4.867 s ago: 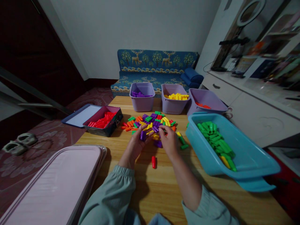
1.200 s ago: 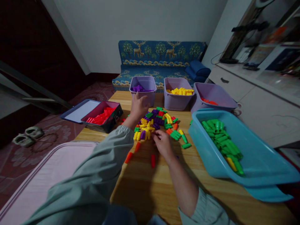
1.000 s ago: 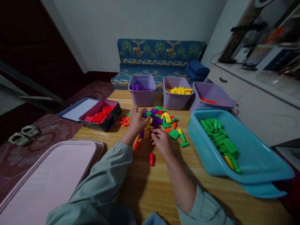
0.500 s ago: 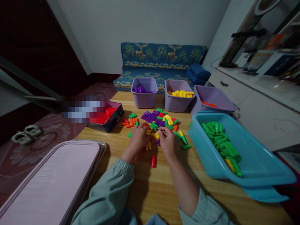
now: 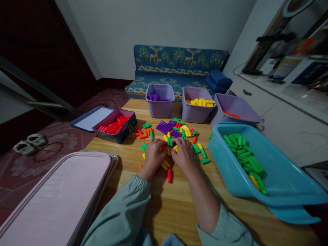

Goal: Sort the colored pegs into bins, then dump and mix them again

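Pieces (image 5: pixel 175 133) in five colours strewn across the worktop (image 5: pixel 176 205), beneath and beyond the curled left hand (image 5: pixel 154 153) and right hand (image 5: pixel 182 153); whether either pinches one cannot be told.

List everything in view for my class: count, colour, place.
Table: one, brown, centre
Loose pieces: many, mixed colours, table centre
Lilac tubs: three, lilac, far table end
Turquoise tub: one, turquoise, right
Open box: one, dark outside, left
Contained pieces: many, purple, yellow, orange, green, red, in tubs and box
Pink lid: one, pink, near left
Bench: one, patterned blue, behind table
Blue bundle: one, blue, bench end
Shoes: two, pale, left floor
Cabinet: one, white, right; clutter atop unclear
Wall: one, pale, background
Left hand: one, bare, among pieces
Right hand: one, bare, among pieces
Sleeves: two, green, forearms
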The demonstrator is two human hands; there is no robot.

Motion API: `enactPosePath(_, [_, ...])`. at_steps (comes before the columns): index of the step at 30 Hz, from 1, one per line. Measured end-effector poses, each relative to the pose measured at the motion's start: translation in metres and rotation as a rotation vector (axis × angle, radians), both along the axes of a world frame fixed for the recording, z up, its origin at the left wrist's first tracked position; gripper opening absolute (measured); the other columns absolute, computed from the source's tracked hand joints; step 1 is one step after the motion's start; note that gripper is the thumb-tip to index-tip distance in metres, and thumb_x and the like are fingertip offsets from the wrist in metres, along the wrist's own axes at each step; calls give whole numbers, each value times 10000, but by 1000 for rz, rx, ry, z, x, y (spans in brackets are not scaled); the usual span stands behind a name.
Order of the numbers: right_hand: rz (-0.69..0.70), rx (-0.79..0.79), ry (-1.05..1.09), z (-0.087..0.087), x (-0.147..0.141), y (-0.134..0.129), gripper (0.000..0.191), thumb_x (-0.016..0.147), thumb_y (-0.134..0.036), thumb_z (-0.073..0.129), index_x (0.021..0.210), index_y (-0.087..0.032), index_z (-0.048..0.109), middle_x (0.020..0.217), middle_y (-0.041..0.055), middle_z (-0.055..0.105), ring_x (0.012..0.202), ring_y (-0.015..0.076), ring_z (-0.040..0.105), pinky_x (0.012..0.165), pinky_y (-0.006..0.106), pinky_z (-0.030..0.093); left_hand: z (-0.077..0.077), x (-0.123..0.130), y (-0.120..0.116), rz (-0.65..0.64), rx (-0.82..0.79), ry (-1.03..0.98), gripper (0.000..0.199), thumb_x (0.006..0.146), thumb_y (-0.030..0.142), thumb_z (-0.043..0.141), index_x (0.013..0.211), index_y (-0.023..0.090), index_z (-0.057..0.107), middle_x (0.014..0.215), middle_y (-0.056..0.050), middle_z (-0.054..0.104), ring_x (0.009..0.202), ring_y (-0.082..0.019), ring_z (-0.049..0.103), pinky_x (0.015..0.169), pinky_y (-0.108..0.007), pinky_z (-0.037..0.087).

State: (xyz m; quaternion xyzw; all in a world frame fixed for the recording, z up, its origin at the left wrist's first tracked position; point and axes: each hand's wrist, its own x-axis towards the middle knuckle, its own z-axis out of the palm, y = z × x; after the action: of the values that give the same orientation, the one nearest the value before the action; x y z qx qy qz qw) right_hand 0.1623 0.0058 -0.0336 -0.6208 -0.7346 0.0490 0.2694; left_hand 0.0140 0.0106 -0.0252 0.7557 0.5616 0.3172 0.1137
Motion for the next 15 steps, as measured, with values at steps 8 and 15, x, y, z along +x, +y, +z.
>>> enactPosePath(8, [17, 77, 33, -1, -2, 0, 440, 744, -72, 507, 1148, -191, 635, 1333, 78, 572, 1230, 255, 468, 1045, 403, 348, 5, -4, 1, 23, 10, -67, 248, 798, 127, 538, 945, 185, 729, 1008, -73, 685, 954, -197, 632, 873, -299, 490])
enactPosePath(15, [125, -11, -24, -3, -3, 1, 490, 801, -95, 521, 1273, -203, 597, 1273, 76, 615, 1253, 261, 435, 1093, 423, 315, 66, -51, -19, 80, -377, 342, 231, 724, 306, 704, 946, 256, 744, 942, -49, 734, 890, -246, 681, 724, -300, 493])
